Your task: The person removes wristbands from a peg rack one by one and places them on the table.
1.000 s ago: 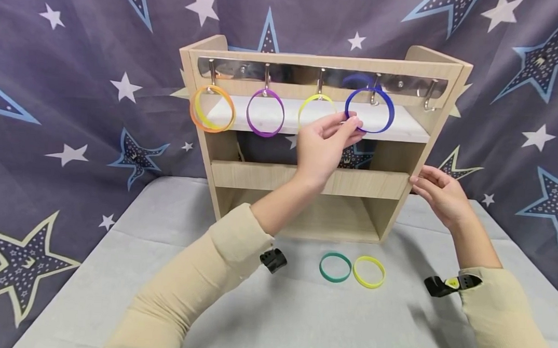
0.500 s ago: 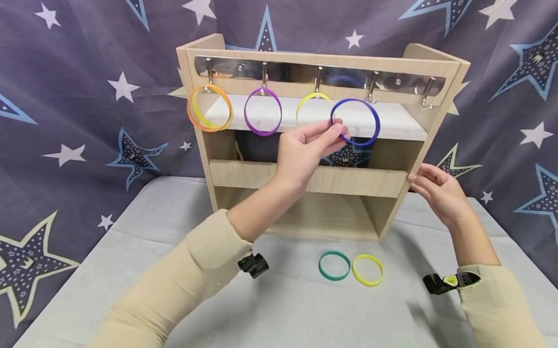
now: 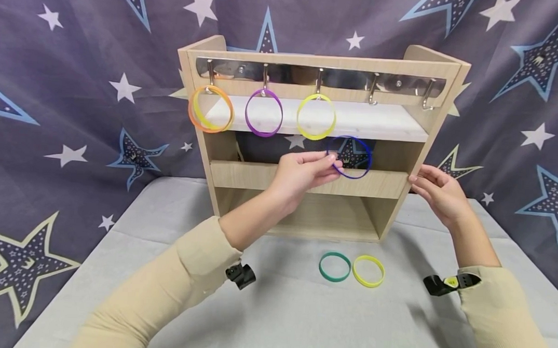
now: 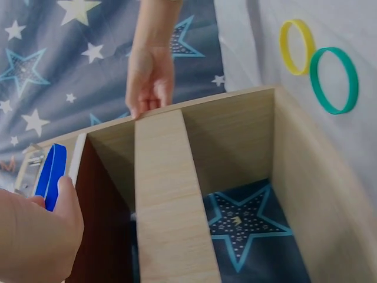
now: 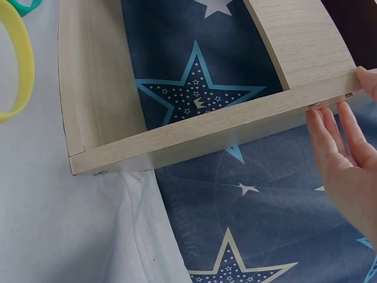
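Observation:
My left hand (image 3: 297,175) pinches a dark blue wristband (image 3: 370,158) by its left side, in front of the shelf's middle opening. The left wrist view shows this blue band edge-on between thumb and fingers. My right hand (image 3: 443,198) touches the right side panel of a small wooden shelf (image 3: 372,183). Its thumb lies at the panel's front edge, its fingers along the outer face, as the right wrist view shows. From the shelf's metal hook rail (image 3: 348,80) hang an orange wristband (image 3: 209,130) overlapping a yellow one, a purple wristband (image 3: 264,135) and a yellow wristband (image 3: 315,137).
The two right-hand hooks (image 3: 374,90) bear nothing. On the grey tablecloth (image 3: 291,314) before the shelf lie a green wristband (image 3: 334,279) and another yellow wristband (image 3: 368,285), side by side. A star-patterned curtain (image 3: 72,196) hangs behind.
My left hand has carried the blue wristband down and slightly left, from the height of the fourth hook to below the white shelf board. The right hand has stayed at the side panel.

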The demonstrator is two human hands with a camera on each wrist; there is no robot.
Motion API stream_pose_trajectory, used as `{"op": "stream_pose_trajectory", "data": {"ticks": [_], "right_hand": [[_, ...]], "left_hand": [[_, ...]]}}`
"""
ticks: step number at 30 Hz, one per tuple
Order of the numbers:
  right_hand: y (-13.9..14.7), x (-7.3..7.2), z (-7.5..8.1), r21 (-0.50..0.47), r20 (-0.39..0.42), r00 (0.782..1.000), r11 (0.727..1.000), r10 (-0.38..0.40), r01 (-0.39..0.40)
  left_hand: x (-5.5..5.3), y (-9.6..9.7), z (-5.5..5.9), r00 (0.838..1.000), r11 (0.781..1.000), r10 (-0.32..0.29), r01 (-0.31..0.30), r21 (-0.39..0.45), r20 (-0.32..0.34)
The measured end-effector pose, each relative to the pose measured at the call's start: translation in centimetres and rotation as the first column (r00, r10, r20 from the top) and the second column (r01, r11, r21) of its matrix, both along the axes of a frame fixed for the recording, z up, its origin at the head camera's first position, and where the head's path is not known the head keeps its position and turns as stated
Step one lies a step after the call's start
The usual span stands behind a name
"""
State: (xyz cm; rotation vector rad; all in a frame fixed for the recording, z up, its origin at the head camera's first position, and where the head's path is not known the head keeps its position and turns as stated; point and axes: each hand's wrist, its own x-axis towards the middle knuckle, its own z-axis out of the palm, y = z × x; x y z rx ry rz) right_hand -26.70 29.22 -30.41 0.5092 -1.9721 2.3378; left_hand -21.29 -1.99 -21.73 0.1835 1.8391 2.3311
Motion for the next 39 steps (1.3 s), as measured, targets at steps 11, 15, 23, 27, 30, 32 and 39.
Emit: {"op": "stream_pose_trajectory", "data": {"ticks": [11, 15, 23, 27, 30, 32, 39], "right_hand": [[0.0, 0.0, -0.1, 0.010, -0.004, 1.000, 1.000, -0.003, 0.003], [0.1, 0.0, -0.2, 0.012, 0.002, 1.000, 1.000, -0.006, 0.006], [0.1, -0.1, -0.2, 0.014, -0.009, 1.000, 1.000, -0.010, 0.011], [0.2, -0.1, -0.2, 0.007, -0.010, 1.000, 1.000, -0.009, 0.009], [0.2, -0.1, -0.2, 0.004, -0.014, 1.000, 1.000, -0.003, 0.003], [0.2, 0.0, -0.2, 0.003, -0.018, 1.000, 1.000, 0.001, -0.001], [0.2, 0.0, -0.2, 0.004, -0.018, 1.000, 1.000, 0.004, -0.004]], "left_hand": [[-1.3, -0.4, -2.8, 0.954, 0.961, -0.163, 0.212, -0.181, 0.250], [-1.9, -0.8, -3.8, 0.922, 0.927, -0.226, 0.302, -0.222, 0.313], [-2.5, -1.5, -5.0, 0.878, 0.832, -0.312, 0.437, -0.342, 0.364], [-2.8, -1.7, -5.6, 0.874, 0.800, -0.310, 0.453, -0.394, 0.375], [-3.0, -1.9, -6.3, 0.878, 0.795, -0.298, 0.446, -0.411, 0.375], [-3.1, -2.1, -6.9, 0.880, 0.795, -0.291, 0.441, -0.416, 0.375], [-3.5, -2.8, -8.8, 0.864, 0.791, -0.286, 0.457, -0.407, 0.414]]}}
